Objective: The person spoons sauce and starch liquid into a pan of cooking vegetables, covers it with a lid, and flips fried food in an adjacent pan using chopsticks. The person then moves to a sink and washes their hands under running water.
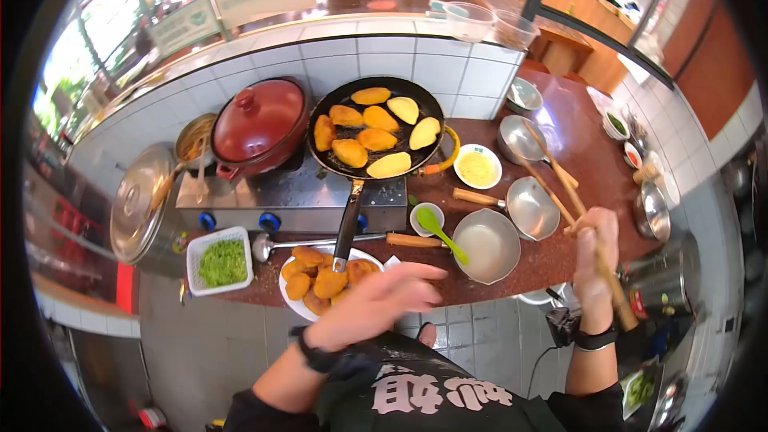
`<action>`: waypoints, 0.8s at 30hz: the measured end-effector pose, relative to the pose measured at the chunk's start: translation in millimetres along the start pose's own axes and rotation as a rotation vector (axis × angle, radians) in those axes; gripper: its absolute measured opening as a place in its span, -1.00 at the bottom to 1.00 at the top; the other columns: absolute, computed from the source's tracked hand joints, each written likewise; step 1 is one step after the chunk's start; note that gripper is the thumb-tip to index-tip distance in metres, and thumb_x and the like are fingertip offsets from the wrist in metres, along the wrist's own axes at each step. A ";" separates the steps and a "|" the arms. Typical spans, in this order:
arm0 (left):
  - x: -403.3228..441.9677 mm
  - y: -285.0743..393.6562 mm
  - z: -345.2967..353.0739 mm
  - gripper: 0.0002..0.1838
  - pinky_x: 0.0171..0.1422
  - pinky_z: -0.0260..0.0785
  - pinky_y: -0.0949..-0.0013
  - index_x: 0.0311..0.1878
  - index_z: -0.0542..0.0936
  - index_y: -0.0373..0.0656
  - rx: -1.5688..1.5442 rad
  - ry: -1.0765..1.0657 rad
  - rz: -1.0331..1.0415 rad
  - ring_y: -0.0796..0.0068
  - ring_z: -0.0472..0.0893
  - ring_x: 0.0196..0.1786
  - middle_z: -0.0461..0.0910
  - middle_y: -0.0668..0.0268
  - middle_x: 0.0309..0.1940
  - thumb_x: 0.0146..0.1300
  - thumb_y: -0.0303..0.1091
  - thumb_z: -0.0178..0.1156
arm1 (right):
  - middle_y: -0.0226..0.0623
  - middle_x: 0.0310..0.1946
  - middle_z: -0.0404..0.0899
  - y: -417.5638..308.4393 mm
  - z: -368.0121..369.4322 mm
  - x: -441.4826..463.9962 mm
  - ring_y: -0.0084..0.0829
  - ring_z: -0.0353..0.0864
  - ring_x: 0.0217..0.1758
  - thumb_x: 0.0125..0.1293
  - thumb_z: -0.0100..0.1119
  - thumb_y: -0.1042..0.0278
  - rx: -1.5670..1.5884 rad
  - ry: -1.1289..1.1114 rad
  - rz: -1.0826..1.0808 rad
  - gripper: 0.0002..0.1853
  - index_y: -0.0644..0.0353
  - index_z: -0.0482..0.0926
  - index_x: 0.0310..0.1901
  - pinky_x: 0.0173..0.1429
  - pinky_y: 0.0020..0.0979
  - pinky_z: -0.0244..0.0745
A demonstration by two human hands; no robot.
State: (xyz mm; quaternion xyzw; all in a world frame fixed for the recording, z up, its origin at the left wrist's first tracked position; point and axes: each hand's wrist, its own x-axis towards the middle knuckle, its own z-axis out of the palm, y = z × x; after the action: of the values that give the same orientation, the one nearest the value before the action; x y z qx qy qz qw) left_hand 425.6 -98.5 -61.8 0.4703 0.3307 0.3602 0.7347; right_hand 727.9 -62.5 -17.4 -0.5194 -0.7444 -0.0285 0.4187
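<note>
I see the wooden chopsticks [614, 292] at frame right, gripped in the right hand [596, 252], long axis slanting upper-left; the frying pan [430, 102] lies upper centre, nearer the left hand [374, 304], its fingers outstretched, apparently bare.

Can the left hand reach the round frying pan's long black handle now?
Probably yes: the left hand looks open and empty, with nothing visibly blocking its way to the long black handle.
</note>
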 end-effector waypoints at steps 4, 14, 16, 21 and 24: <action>-86.3 -5.1 -15.7 -0.72 -0.08 0.42 0.46 0.05 0.46 -0.24 0.027 0.777 0.158 0.60 0.52 -0.17 0.54 0.36 -0.20 0.35 -0.33 0.06 | -0.30 -0.31 0.49 12.9 0.0 27.0 -0.47 0.54 -0.28 0.45 -0.18 0.11 0.748 0.061 0.379 -0.64 0.28 0.47 -0.21 -0.11 -0.44 0.49; -171.1 -23.5 -0.8 -0.79 -0.24 0.38 0.55 -0.11 0.48 -0.16 -0.087 1.363 0.372 0.68 0.44 -0.39 0.47 0.44 -0.41 0.38 -0.23 0.02 | -0.28 -0.32 0.53 8.3 104.8 65.1 -0.50 0.58 -0.31 0.43 -0.07 0.18 1.034 -0.079 0.380 -0.68 0.31 0.51 -0.15 -0.18 -0.48 0.59; -173.4 -22.6 -10.3 -0.80 -0.25 0.38 0.56 -0.11 0.48 -0.16 -0.104 1.376 0.366 0.68 0.44 -0.40 0.48 0.44 -0.41 0.38 -0.23 0.02 | -0.29 -0.32 0.52 -6.4 117.3 68.0 -0.52 0.58 -0.31 0.43 -0.08 0.18 1.003 -0.148 0.376 -0.68 0.31 0.52 -0.13 -0.19 -0.52 0.58; -188.6 -27.7 -47.7 -0.82 -0.25 0.39 0.56 -0.11 0.48 -0.14 -0.129 1.344 0.359 0.70 0.45 -0.40 0.49 0.43 -0.41 0.38 -0.25 0.03 | -0.33 -0.29 0.52 -26.1 141.6 69.9 -0.56 0.58 -0.34 0.44 -0.08 0.19 0.919 -0.245 0.329 -0.68 0.30 0.52 -0.12 -0.22 -0.56 0.55; -193.0 -27.6 -66.1 -0.83 -0.22 0.38 0.55 -0.12 0.47 -0.16 -0.147 1.337 0.350 0.68 0.43 -0.38 0.47 0.40 -0.40 0.37 -0.28 0.03 | -0.36 -0.30 0.53 -34.3 152.9 70.6 -0.57 0.58 -0.36 0.42 -0.05 0.25 0.815 -0.296 0.299 -0.73 0.30 0.51 -0.14 -0.24 -0.58 0.53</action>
State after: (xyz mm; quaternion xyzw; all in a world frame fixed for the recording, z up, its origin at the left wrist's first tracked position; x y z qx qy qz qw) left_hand 276.3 -239.0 -81.5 0.1428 0.6062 0.7074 0.3343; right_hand 602.0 47.6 -56.9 -0.4127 -0.6635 0.4020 0.4773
